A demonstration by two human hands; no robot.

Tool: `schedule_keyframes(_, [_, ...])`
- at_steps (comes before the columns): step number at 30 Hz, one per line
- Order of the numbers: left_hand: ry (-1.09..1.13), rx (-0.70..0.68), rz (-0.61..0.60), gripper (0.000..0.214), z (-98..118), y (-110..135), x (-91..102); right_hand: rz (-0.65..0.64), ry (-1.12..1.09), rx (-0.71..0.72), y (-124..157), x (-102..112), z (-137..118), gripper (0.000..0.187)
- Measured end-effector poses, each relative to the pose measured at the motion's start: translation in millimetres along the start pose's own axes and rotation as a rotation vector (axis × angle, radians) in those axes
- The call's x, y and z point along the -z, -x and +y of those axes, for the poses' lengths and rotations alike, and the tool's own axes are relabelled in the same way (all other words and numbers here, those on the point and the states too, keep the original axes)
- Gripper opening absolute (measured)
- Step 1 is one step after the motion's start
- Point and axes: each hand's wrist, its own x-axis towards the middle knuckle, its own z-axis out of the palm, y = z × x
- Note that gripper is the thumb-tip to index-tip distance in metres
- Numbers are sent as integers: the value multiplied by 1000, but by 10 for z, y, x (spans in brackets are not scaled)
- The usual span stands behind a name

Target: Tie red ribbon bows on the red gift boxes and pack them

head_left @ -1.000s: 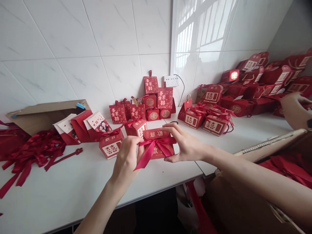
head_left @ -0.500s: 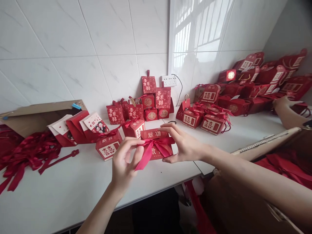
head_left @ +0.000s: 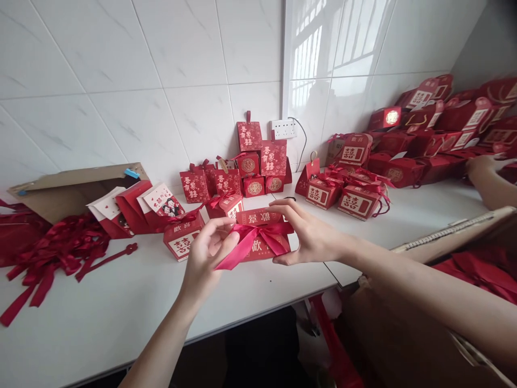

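Observation:
A red gift box (head_left: 262, 218) with gold characters and a red ribbon bow (head_left: 258, 237) is held just above the white table (head_left: 100, 318). My right hand (head_left: 307, 237) grips the box's right end, thumb below and fingers on top. My left hand (head_left: 205, 256) pinches the bow's long left tail (head_left: 232, 256) between thumb and fingers. A similar tied box (head_left: 182, 235) stands on the table just left of my left hand, another (head_left: 226, 205) behind it.
Loose red ribbons (head_left: 52, 253) lie at the left beside a cardboard box (head_left: 72, 186) and flat red cartons (head_left: 129, 207). Stacks of finished red boxes (head_left: 250, 167) line the wall and right side (head_left: 424, 140). Another person's hand (head_left: 482, 167) reaches at the far right. A cardboard carton (head_left: 456, 237) sits below.
My left hand has slid along the ribbon tail and drawn it out to the left. The box has lifted slightly. The other person's hand has moved back toward the right-hand boxes.

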Motion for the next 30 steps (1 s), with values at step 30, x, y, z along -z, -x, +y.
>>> schedule_keyframes(30, [-198,120,-95,42,-431,-9,-264,-228,275,201,-83,-186,-225,28])
